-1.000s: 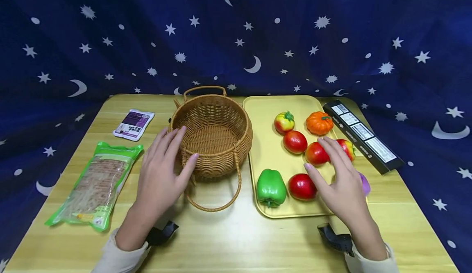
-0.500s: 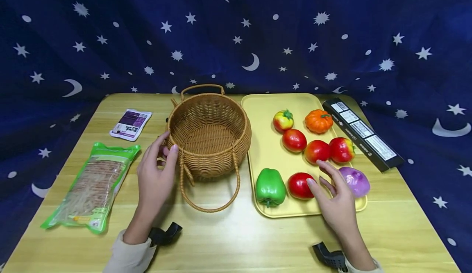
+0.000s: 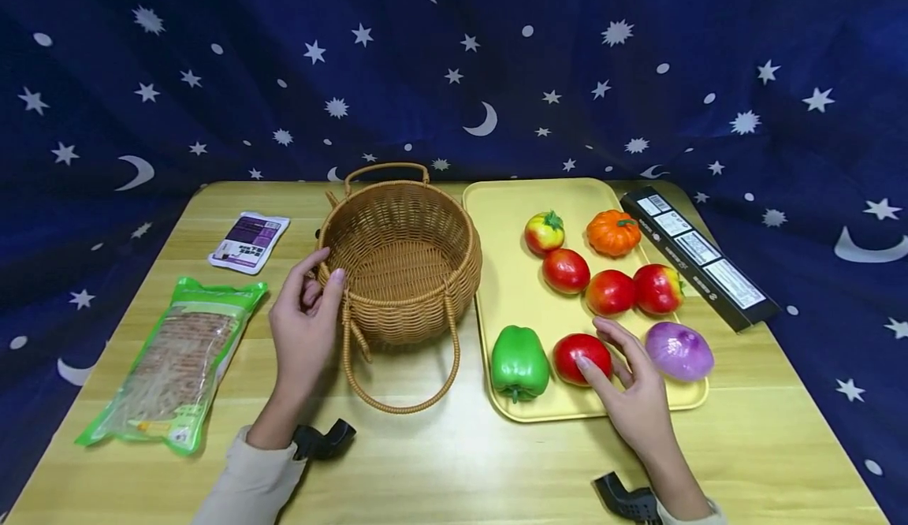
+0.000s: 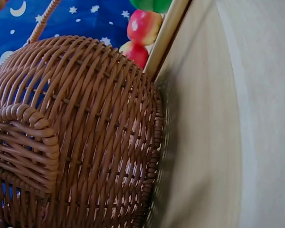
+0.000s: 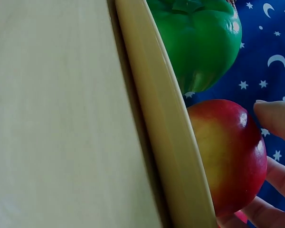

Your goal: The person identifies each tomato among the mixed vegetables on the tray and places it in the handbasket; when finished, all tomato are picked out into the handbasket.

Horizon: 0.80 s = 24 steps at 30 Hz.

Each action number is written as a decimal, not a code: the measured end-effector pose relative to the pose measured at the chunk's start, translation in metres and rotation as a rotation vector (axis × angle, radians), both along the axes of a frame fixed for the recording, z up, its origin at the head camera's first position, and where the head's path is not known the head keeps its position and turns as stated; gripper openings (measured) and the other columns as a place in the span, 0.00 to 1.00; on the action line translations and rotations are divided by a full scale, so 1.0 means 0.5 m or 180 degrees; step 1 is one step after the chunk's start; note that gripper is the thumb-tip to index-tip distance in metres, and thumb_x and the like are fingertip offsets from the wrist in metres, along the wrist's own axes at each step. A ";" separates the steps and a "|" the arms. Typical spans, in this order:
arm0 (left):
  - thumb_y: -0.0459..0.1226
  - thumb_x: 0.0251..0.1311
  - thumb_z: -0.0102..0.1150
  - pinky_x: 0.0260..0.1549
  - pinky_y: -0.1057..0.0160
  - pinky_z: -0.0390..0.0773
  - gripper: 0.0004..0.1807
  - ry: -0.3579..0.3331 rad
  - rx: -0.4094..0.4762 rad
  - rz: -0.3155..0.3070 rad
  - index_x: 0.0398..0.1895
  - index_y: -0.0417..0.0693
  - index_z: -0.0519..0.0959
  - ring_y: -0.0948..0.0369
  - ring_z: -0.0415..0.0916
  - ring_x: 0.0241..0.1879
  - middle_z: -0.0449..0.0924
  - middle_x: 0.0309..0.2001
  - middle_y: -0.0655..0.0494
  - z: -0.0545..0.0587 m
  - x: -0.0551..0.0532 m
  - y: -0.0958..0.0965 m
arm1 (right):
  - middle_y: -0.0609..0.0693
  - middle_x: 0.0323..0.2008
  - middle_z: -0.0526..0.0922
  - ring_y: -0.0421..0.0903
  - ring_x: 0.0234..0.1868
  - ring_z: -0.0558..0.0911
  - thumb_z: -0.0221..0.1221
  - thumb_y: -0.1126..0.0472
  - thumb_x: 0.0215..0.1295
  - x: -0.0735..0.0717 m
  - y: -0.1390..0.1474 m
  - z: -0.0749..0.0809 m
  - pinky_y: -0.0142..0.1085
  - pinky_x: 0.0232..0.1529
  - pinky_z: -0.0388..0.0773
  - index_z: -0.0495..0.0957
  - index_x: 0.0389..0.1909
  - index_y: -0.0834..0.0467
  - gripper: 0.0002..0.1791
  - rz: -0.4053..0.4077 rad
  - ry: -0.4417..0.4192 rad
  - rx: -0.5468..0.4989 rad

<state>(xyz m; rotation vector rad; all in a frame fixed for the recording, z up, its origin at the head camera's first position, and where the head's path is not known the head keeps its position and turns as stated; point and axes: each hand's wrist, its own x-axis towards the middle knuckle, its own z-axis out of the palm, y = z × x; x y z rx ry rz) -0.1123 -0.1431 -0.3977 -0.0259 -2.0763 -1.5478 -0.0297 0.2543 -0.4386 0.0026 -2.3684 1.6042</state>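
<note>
My left hand point(image 3: 305, 332) is at the left rim of a round wicker basket point(image 3: 414, 316), fingers partly bent, with the thumb and index fingertip seeming to touch it. The basket's woven side point(image 4: 102, 133) fills much of the left wrist view. My right hand point(image 3: 634, 391) is at a red toy mango point(image 3: 580, 358), which lies near the front of a yellow tray point(image 3: 511, 288). In the right wrist view a gap separates the thumb point(image 5: 278, 118) from the mango, while the other fingers reach behind it; contact there cannot be made out.
A green bell pepper point(image 3: 520, 362), purple onion point(image 3: 679, 350), orange pumpkin point(image 3: 613, 232) and several red fruits point(image 3: 566, 270) lie on the tray. A long black box point(image 3: 698, 257) slants at right. Left stand a noodle bag point(image 3: 180, 359) and a purple-white pouch point(image 3: 250, 242).
My left hand has drawn in to the basket's rim with its fingers bending. The right hand has moved leftward and nearer me, from above the fruits to the front mango, uncovering the onion.
</note>
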 end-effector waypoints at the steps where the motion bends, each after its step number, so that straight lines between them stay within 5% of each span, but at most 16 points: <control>1: 0.31 0.69 0.62 0.21 0.71 0.57 0.19 0.0020 0.0041 -0.0013 0.63 0.39 0.78 0.65 0.55 0.22 0.57 0.23 0.51 -0.002 0.000 0.000 | 0.56 0.64 0.74 0.43 0.64 0.73 0.68 0.74 0.61 0.000 0.000 0.000 0.23 0.59 0.71 0.74 0.68 0.61 0.32 0.0019 0.0006 -0.0001; 13: 0.34 0.70 0.63 0.20 0.71 0.58 0.20 0.0060 0.0167 -0.0055 0.63 0.43 0.79 0.65 0.56 0.21 0.57 0.23 0.54 -0.010 -0.001 0.001 | 0.51 0.61 0.78 0.36 0.62 0.73 0.70 0.68 0.62 0.003 -0.001 -0.001 0.22 0.59 0.69 0.78 0.64 0.57 0.27 0.0029 -0.0188 0.0192; 24: 0.29 0.69 0.60 0.23 0.72 0.58 0.18 0.0042 0.0188 -0.0069 0.61 0.33 0.78 0.66 0.55 0.22 0.56 0.22 0.49 0.051 0.028 0.025 | 0.51 0.60 0.79 0.36 0.60 0.75 0.70 0.67 0.63 0.004 -0.001 -0.003 0.23 0.57 0.72 0.79 0.62 0.60 0.26 0.0017 -0.0212 0.0148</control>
